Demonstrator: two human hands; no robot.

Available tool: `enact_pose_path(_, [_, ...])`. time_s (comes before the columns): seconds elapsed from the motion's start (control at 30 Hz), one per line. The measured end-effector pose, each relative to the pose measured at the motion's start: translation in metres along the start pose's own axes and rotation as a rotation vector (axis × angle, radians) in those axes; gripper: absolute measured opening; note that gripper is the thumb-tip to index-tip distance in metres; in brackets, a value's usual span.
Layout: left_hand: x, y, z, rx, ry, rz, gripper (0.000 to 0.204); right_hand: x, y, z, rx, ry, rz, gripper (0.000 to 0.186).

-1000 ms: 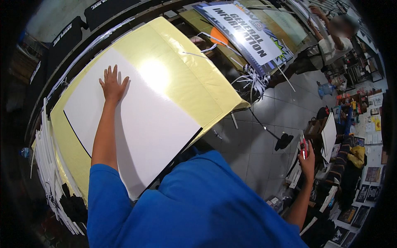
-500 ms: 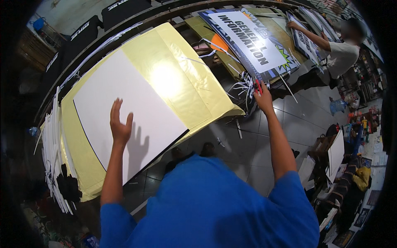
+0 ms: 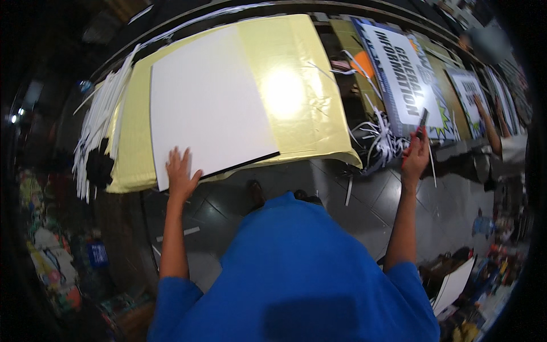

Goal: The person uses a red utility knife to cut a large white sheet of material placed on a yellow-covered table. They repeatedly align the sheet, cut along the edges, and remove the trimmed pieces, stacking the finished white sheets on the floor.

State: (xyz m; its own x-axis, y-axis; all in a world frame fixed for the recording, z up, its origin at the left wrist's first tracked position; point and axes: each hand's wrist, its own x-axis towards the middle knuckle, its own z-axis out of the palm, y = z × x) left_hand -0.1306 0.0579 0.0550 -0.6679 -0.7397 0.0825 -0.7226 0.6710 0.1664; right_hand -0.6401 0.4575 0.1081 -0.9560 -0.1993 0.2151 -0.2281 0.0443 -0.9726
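My left hand (image 3: 181, 174) lies flat with its fingers spread on the near edge of a white board (image 3: 208, 97). The board has a dark edge and lies on a glossy yellow sheet (image 3: 302, 62) over the work table. Out to the right, my right hand (image 3: 416, 157) is closed around a red utility knife (image 3: 421, 132) with a dark tip pointing away from me. The knife is in the air at the near edge of a printed sign (image 3: 407, 80), which has a white panel and a blue border.
Loose white strips (image 3: 99, 134) hang over the table's left end, beside a black cloth (image 3: 100, 165). A tangle of white strips (image 3: 383, 137) sits between the yellow sheet and the sign. Another person (image 3: 510, 151) handles signs at the far right. A blue water jug (image 3: 483, 224) stands on the floor.
My left hand has come down from above the board onto its near edge. The right hand has moved with the knife, and its tip shows more. The whole view has turned left.
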Motion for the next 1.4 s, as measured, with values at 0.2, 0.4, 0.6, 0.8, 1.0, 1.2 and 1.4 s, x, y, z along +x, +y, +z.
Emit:
enact_pose_path(0.2, [0.004, 0.001, 0.005, 0.043, -0.117, -0.007, 0.078, -0.016, -0.009, 0.006, 0.142, -0.029, -0.058, 0.047])
enact_pose_path(0.4, [0.015, 0.006, -0.008, -0.06, -0.195, -0.054, 0.078, -0.066, 0.004, 0.035, 0.167, -0.067, -0.008, 0.049])
enact_pose_path(0.6, [0.035, -0.053, -0.035, -0.029, -0.082, 0.025, 0.084, -0.14, -0.013, 0.098, 0.097, -0.129, 0.127, 0.048])
enact_pose_path(0.8, [0.047, -0.099, -0.02, 0.151, -0.247, 0.241, 0.092, -0.185, -0.008, 0.139, -0.01, -0.339, 0.073, 0.05])
enact_pose_path(1.0, [0.072, -0.119, -0.024, 0.167, -0.283, 0.233, 0.09, -0.173, -0.066, 0.185, -0.599, -0.945, -0.406, 0.042])
enact_pose_path(1.2, [0.08, -0.104, -0.039, 0.204, -0.252, 0.133, 0.08, -0.14, -0.098, 0.23, -0.891, -1.27, -0.479, 0.038])
enact_pose_path(1.4, [0.076, 0.016, -0.013, -0.119, -0.148, 0.278, 0.075, -0.123, -0.093, 0.248, -1.039, -1.386, -0.749, 0.038])
